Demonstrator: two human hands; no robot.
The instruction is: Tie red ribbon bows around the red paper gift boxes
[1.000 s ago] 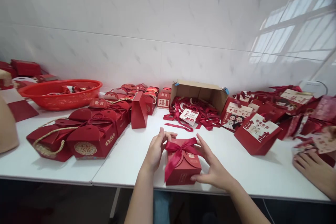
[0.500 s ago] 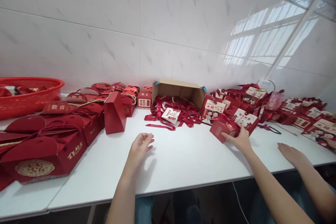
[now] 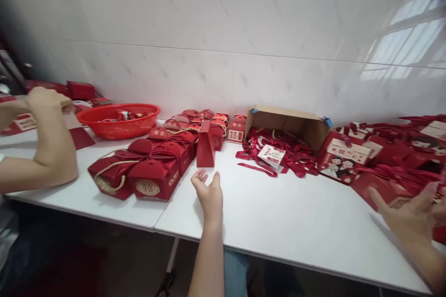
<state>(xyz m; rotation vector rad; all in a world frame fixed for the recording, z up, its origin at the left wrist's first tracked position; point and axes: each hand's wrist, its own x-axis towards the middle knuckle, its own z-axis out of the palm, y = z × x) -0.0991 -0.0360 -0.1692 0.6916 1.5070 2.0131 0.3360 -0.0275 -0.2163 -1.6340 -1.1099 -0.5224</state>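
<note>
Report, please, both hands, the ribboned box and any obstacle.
Left hand holding nothing. Right hand spread at ribboned box, contact unclear. Ribboned box beside cartoon box. Upright box just beyond left hand.

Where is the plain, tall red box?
In the head view, the tall box stands left of centre, just beyond the left hand, with corded boxes on its left.

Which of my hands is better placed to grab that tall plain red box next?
Your left hand, I'd say: it looks empty, just in front of the tall red box, while your right hand is far off by a ribbon-tied box.
</note>
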